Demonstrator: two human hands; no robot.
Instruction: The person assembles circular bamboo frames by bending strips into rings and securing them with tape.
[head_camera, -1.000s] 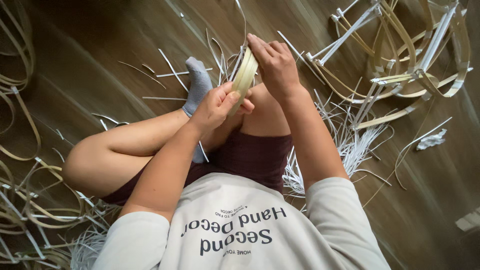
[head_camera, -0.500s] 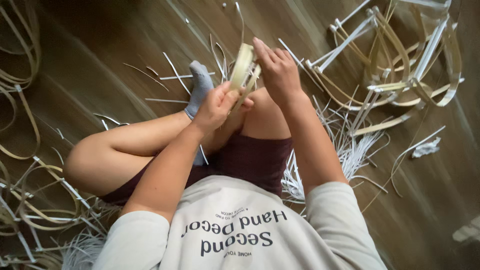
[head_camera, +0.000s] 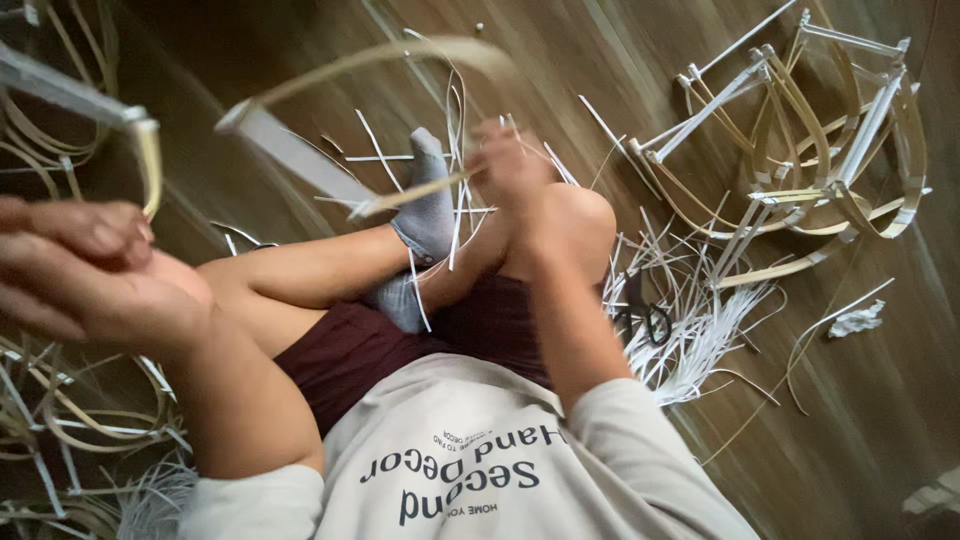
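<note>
— From where you stood, what had hold of what?

— Nearest me, the left hand (head_camera: 85, 270) was raised out to the side, well away from the grey-socked foot (head_camera: 428, 215). Its fingers were curled closed around the end of the long, pale, flat bamboo strip (head_camera: 300, 160), with a thinner sliver bent over just above the knuckles.

— And the strip itself?

— It ran away from that fist toward the grey-socked foot, a broad band slanting down, its long axis lying roughly left to right across the person's front. A second thin length arched above it toward the same side.

— The other hand?

— The right hand (head_camera: 512, 165) sat just beside the grey-socked foot, above the bent knee, pinched closed on the strip's far end. It was blurred, so I couldn't tell the exact finger hold. So the strip was stretched between the two fists, and the right one was the nearer to the foot.

— Beyond the foot?

— Loose white slivers lay scattered around it on the dark wooden floor (head_camera: 560, 50), and farther off to the right stood a pile of looped bamboo frames (head_camera: 810, 170).
</note>
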